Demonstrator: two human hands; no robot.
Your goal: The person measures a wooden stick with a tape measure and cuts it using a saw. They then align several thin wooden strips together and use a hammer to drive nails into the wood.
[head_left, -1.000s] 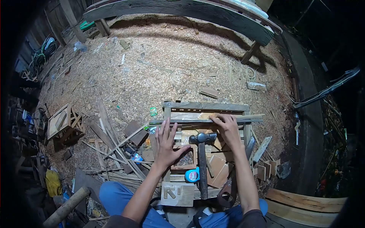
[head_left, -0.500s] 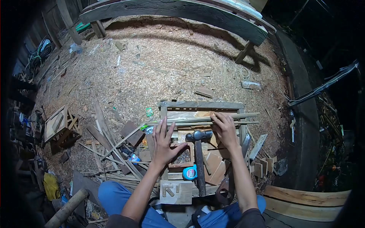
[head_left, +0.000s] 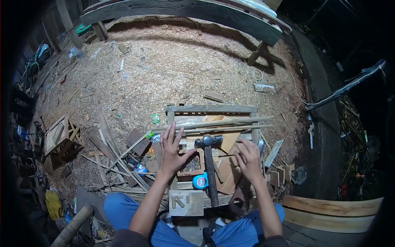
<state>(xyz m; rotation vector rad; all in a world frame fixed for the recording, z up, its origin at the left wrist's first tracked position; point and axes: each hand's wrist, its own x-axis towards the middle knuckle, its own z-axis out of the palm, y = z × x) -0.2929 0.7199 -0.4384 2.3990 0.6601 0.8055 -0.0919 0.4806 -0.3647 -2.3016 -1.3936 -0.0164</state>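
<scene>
Thin wooden strips (head_left: 222, 124) lie side by side across the far part of a low wooden frame bench (head_left: 214, 108). My left hand (head_left: 173, 150) rests at their left end, fingers spread. My right hand (head_left: 247, 158) is just below the strips and apart from them, its fingers curled; whether a small thing is between them is hidden. A hammer (head_left: 211, 177) lies between my hands, its head toward the strips. Beside its handle are a blue tape measure (head_left: 200, 181) and a small wooden frame (head_left: 191, 173). A board with small wood pieces (head_left: 193, 208) sits at the near edge.
Scrap strips (head_left: 119, 164) are piled left of the bench, past them a small wooden stool (head_left: 57, 135). Small blocks (head_left: 274, 178) stand on the right, near long planks (head_left: 329, 208). A heavy timber bench (head_left: 185, 7) crosses the far side above wood shavings (head_left: 144, 86).
My right hand has come off the strips and moved down toward me, its fingers curling. My left hand stays at their left end. The whole view has shifted slightly.
</scene>
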